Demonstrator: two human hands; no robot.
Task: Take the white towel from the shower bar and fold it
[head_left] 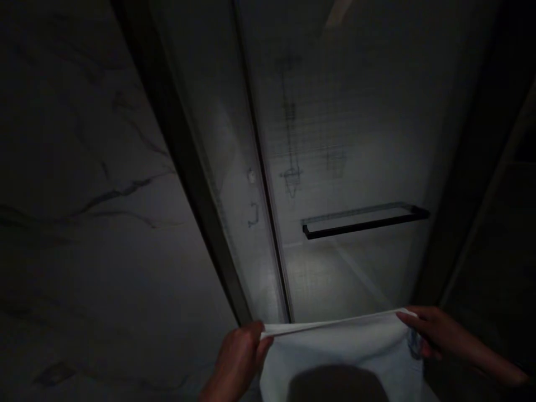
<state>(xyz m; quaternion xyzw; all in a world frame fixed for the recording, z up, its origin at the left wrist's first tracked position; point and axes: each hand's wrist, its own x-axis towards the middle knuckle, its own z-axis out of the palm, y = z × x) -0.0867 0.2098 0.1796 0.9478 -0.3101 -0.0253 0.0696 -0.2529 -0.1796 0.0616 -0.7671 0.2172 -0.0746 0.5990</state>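
A white cloth (pixel 335 343) is stretched between my two hands at the bottom of the head view. Its top edge runs nearly straight, slightly higher on the right. My left hand (pixel 238 360) pinches the left top corner between thumb and fingers. At the right top corner, my right hand (pixel 433 332) is closed on the fabric, with a bluish-grey crumpled patch just below the thumb. A dark rounded shape covers the cloth's lower middle; I cannot tell if it is a shadow. Beyond the cloth, a black bar handle (pixel 364 227) sits on a glass door (pixel 360 273), apart from both hands.
The room is dim. On the left stands a veined marble wall (pixel 104 251), bordered by a dark slanting frame (pixel 184 151). Through the glass, a shower fixture (pixel 291 173) shows faintly. Another dark frame (pixel 464 167) rises at the right.
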